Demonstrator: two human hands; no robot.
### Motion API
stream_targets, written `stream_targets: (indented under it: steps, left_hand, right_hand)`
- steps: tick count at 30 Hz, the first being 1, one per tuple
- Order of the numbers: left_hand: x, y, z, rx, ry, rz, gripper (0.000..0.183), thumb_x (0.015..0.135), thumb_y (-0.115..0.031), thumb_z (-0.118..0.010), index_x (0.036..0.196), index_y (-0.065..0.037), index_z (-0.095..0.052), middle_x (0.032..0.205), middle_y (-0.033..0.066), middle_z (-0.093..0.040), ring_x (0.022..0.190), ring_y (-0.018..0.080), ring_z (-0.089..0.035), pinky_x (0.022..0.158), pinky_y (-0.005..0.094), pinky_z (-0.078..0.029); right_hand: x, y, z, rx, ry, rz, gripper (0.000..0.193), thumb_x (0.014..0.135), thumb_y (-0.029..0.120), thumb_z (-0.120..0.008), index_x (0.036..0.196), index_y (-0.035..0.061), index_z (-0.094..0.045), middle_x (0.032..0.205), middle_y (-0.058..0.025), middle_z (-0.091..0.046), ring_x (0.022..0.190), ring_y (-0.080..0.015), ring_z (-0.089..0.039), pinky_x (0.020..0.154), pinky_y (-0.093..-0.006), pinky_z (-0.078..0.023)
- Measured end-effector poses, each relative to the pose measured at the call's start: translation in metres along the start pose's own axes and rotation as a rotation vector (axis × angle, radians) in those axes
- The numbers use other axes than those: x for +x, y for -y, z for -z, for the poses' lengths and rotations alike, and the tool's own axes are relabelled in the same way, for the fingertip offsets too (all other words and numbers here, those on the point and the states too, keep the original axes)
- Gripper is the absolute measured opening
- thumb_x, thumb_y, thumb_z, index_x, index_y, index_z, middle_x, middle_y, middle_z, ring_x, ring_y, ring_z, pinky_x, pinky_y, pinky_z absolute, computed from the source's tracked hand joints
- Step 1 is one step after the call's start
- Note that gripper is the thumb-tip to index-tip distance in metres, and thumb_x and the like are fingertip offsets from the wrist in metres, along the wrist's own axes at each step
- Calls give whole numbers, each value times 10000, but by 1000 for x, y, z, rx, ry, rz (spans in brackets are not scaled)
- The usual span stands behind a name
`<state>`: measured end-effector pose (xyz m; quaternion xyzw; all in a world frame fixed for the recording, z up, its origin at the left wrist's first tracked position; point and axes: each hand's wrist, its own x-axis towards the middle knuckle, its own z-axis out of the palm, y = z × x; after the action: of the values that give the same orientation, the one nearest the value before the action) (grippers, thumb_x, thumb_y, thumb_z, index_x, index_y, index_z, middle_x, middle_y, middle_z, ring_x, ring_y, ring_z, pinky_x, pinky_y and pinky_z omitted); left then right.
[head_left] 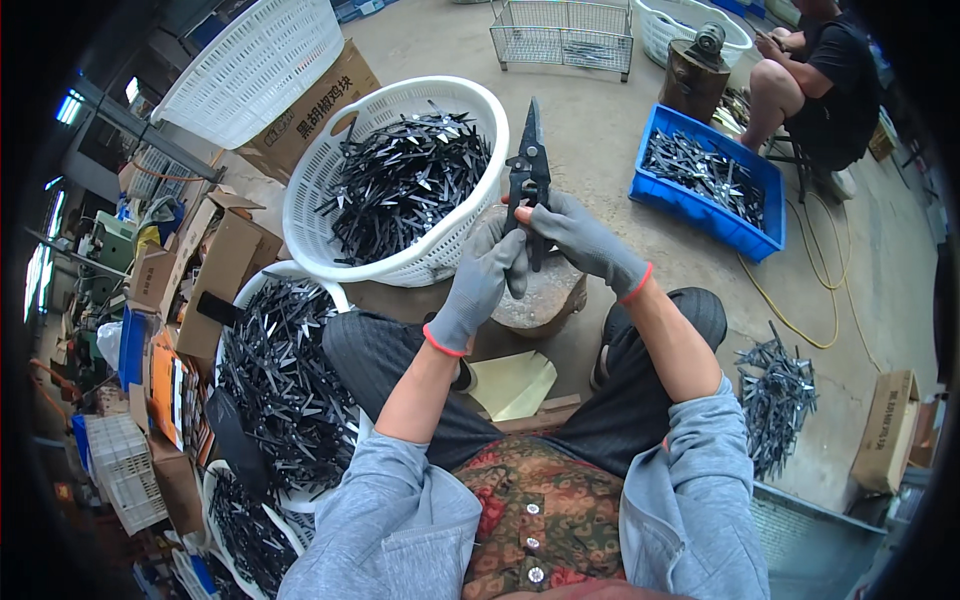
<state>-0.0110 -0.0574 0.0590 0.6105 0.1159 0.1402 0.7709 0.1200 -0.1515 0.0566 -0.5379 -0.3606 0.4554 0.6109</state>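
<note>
Both hands are wearing grey knit gloves with red cuffs. The right hand (pixel 585 240) is gripping the lower part of a black pair of shears (pixel 528 175), fingers closed around the handles, blades pointing up toward 12 o'clock. The left hand (pixel 485 275) is closing on the same shears from 7 o'clock, fingertips touching the handle ends. The shears are being held in the air above a round stump block (pixel 545 300) standing between the person's knees. At 10 o'clock from the hands a white plastic basket (pixel 330 180) is sitting, heaped with black shears. At 2 o'clock a blue crate (pixel 745 235) is holding more. At 8 o'clock further white baskets (pixel 285 275) are lying full. At 4 o'clock a loose pile (pixel 775 395) is resting on the floor. At 1 o'clock another person (pixel 815 85) is sitting.
</note>
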Motion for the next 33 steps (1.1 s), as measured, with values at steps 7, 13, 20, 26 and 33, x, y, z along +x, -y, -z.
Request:
stream_targets:
  steps: [7,13,20,26,33]
  left_hand:
    - [-3,-13,8,-57,-4,135,198,929,-280,-435,850,-103,-470,455,-80,-293,318,17,-215,303,182,-162]
    - [-7,-25,14,-64,70,151,244,934,-301,-430,829,-85,-476,463,-70,-265,336,29,-204,321,190,-165]
    - [-11,-27,11,-67,-45,96,255,923,-312,-449,815,-83,-477,459,-66,-265,333,33,-208,322,191,-176]
    - [8,7,-6,313,-112,-70,236,917,-279,-441,833,-64,-490,498,-39,-351,348,57,-292,327,210,-244]
    - [6,6,-15,502,60,-65,601,744,-54,-560,1284,68,-324,1127,92,-499,996,147,-493,864,266,-401]
  right_hand:
    - [5,3,-2,-39,69,-44,300,909,262,-503,1105,34,-516,874,14,-533,741,-43,-496,638,-194,-438]
    - [10,4,0,-65,146,76,304,907,255,-505,1121,40,-499,846,26,-520,699,-36,-484,593,-195,-433]
    - [16,-1,-3,40,-7,126,568,902,447,-444,1276,21,-411,1091,-55,-555,959,-110,-536,824,-231,-445]
    - [5,0,-20,608,-25,56,484,888,511,-423,1057,65,-504,954,-102,-618,839,-185,-608,729,-276,-492]
    - [21,-6,-23,440,-353,167,357,845,404,-570,689,96,-479,565,15,-435,568,-97,-517,533,-245,-410]
